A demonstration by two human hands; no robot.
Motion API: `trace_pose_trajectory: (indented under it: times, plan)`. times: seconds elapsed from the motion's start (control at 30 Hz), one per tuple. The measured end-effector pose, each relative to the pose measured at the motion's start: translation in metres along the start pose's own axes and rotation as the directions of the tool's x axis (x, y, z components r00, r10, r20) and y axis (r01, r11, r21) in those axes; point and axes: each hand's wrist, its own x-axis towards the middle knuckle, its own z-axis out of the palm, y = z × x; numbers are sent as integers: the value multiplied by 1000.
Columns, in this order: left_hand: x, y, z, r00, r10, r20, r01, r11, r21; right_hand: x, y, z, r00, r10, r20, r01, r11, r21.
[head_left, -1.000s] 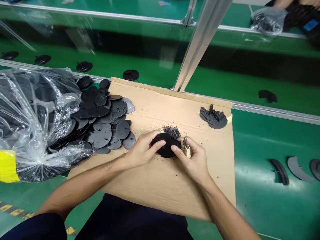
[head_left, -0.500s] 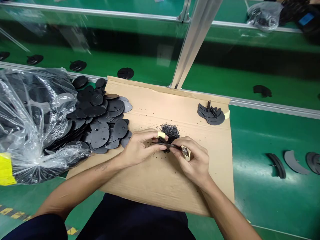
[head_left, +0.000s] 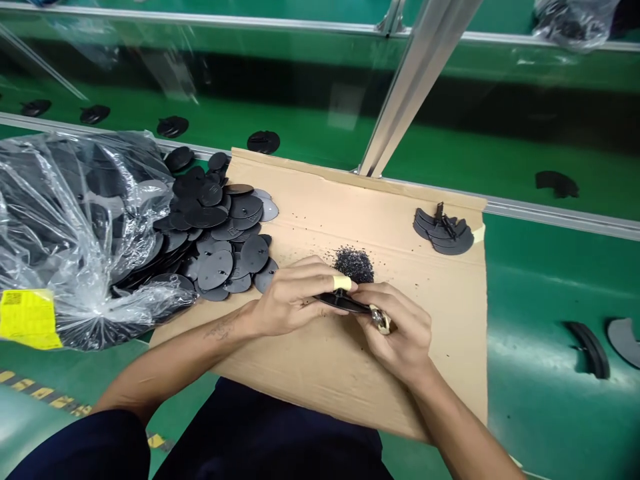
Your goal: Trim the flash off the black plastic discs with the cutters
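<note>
My left hand (head_left: pixel 293 293), with yellow tape round a fingertip, pinches a thin black plastic disc (head_left: pixel 343 303) tilted nearly edge-on. My right hand (head_left: pixel 400 323) is closed at the disc's right end, fingertips close to those of my left. In its grip shows a small shiny metal tool (head_left: pixel 381 320) with a pale yellowish edge; its working end is hidden by my fingers. Just beyond the hands, a heap of tiny black plastic bits (head_left: pixel 354 265) lies on the cardboard sheet (head_left: pixel 310 363).
Left of the cardboard, many loose black discs (head_left: pixel 215 267) spill beside a clear plastic bag (head_left: pixel 95 253) bearing a yellow label (head_left: pixel 31 319). Curved black pieces (head_left: pixel 445 233) lie at the sheet's far right. A metal post (head_left: pixel 400 100) rises behind; a curved black part (head_left: pixel 590 350) sits on the green table.
The view has shifted, so the surroundings sit further right or left in frame. My left fingers have closed over the disc's top, and the disc has turned slightly between both hands.
</note>
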Motion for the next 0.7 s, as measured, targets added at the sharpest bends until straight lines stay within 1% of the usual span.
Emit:
trace_pose_trajectory:
  times: [0.1,0.23,0.47,0.6,0.7]
  plan:
    - [-1,0,1,999,22,-34,-22,1000,2,1,-1,0,1000,23,13,-23,999,25]
    - [-3,1,1,998,48,-37,-48,999,1,3,-2,-2,999,26,31,-28,998,50]
    - [-2,4,3,999,-16,-50,17,1000,24,1,-1,-1,998,65,25,-67,993,94]
    - [-3,2,5,999,-44,-27,44,999,10,2,-2,0,996,86,1,-85,989,119]
    - [-6,2,4,997,-77,-22,77,997,0,6,-2,-3,994,109,25,-111,987,115]
